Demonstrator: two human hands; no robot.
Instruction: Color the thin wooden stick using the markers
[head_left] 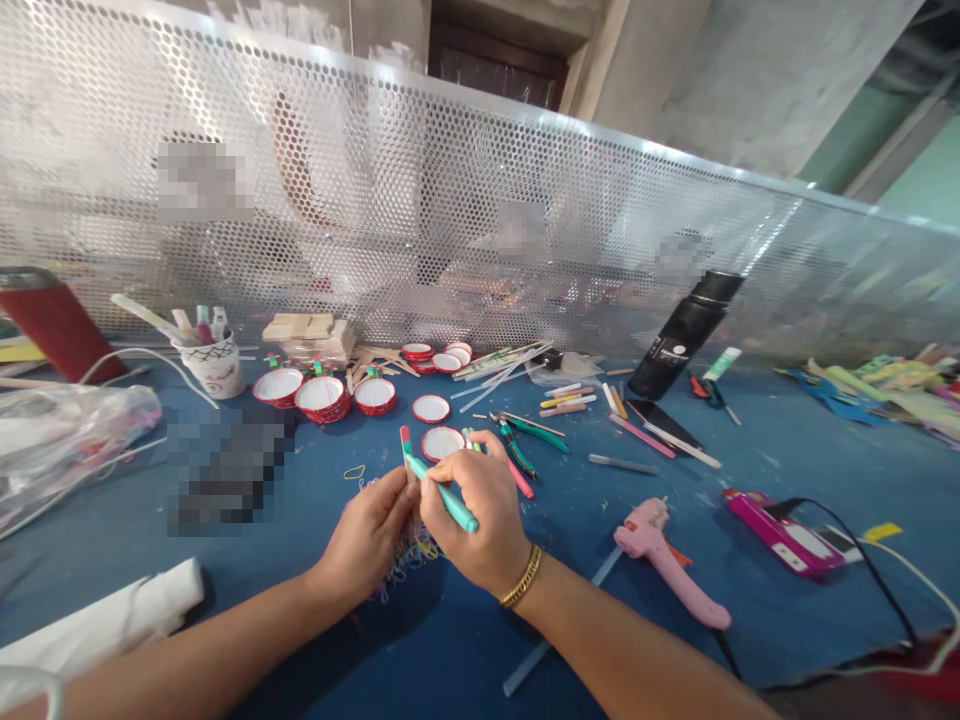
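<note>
My left hand (371, 525) pinches the lower end of a small flat wooden craft stick (406, 437), held upright with a red tip and a green band below it. My right hand (484, 505) grips a teal marker pen (454, 506), its tip at the stick's green part. Beneath both hands lies a heap of colourful thin loops (411, 562), partly hidden. Just beyond the stick are round white discs with red rims, one (442, 443) partly behind my right hand and another (431, 408) farther back.
Red-rimmed stacks (322, 398), wooden sticks (309, 335) and a cup of pens (214, 365) stand at the back left. To the right lie green-handled pliers (517, 445), markers (566, 400), a pink glue gun (671, 565) and a black bottle (682, 335). A perforated metal screen (465, 200) runs behind.
</note>
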